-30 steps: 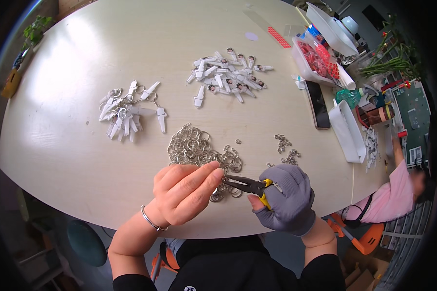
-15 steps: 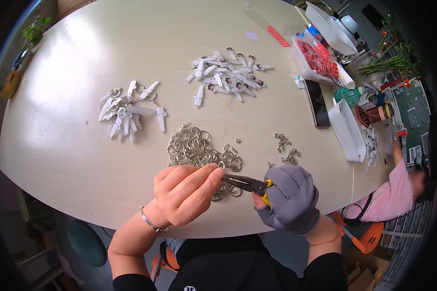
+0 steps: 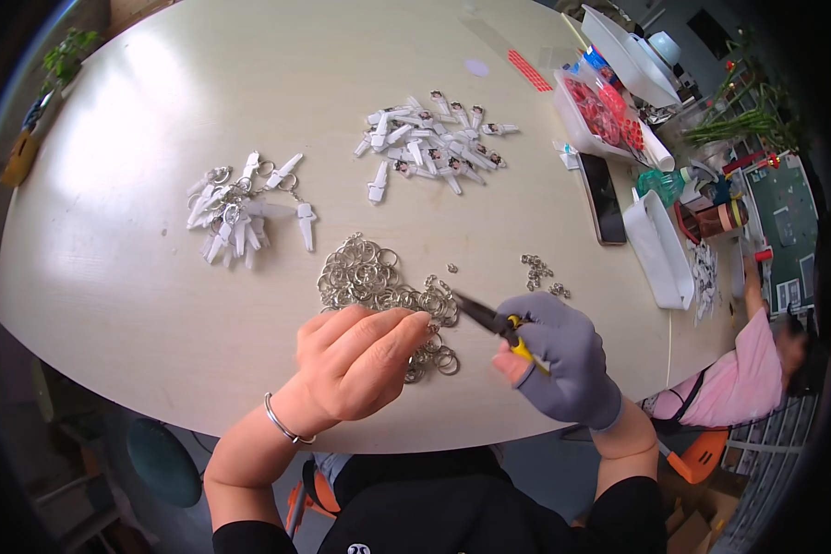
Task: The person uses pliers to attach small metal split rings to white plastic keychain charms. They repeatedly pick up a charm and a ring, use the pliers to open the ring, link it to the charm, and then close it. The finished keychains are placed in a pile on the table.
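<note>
My left hand, bare and with a silver bangle at the wrist, is closed in a pinch over the near edge of a pile of metal key rings. A key ring showed at these fingertips a moment ago; the fingers now mostly hide it. In a grey glove with the thumb bare, my right hand grips black-jawed pliers with yellow handles. The plier tips are just right of the left fingertips, apart from them. Short chain pieces lie beyond the gloved hand.
White tags with rings are heaped at the left, and more white tags lie at the far middle. A phone, a white tray and a box of red items line the right. Another person sits at the right.
The pliers have come away from my left fingertips, and my right hand has moved right with them. The left hand has hardly moved and is still pinched.
</note>
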The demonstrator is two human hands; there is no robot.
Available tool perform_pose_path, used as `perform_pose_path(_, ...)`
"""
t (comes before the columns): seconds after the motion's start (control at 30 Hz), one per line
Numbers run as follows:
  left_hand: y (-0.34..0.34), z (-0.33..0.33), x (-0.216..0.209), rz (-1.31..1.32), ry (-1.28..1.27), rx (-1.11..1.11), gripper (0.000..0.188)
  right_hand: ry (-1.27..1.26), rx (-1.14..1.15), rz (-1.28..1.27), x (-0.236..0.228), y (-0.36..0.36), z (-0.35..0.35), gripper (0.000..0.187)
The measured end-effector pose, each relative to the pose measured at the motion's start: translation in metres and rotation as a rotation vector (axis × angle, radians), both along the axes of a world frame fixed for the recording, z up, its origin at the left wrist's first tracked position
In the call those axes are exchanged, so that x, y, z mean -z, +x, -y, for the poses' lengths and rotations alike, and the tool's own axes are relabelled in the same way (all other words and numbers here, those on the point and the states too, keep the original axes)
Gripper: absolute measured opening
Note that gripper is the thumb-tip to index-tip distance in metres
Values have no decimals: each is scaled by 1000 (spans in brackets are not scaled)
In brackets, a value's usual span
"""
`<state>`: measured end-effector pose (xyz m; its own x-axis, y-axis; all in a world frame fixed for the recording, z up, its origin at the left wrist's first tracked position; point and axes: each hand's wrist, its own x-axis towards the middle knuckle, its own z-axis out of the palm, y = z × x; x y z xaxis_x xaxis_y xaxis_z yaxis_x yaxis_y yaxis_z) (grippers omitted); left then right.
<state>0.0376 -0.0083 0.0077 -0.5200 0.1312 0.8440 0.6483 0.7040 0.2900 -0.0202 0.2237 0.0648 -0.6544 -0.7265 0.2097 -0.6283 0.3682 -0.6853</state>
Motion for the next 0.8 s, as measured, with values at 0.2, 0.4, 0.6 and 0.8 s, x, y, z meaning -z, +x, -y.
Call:
perform_pose_path(0.2,-24,27,10,103,-37,-347,16,-332,300,713,26,-11,-17,10)
perform_pose_path(0.4,-39,73,30,524,-225,-903,18,-712,348,1050,55,-19,-45,26)
perform_pose_path(0.6,-73,58,31,458,-488,-528,40,-339,323,779,54,-28,-41,14)
perform_pose_path(0.8,-137,60,28,687,-588,-89,26,17,268,44,78,-52,-11,8)
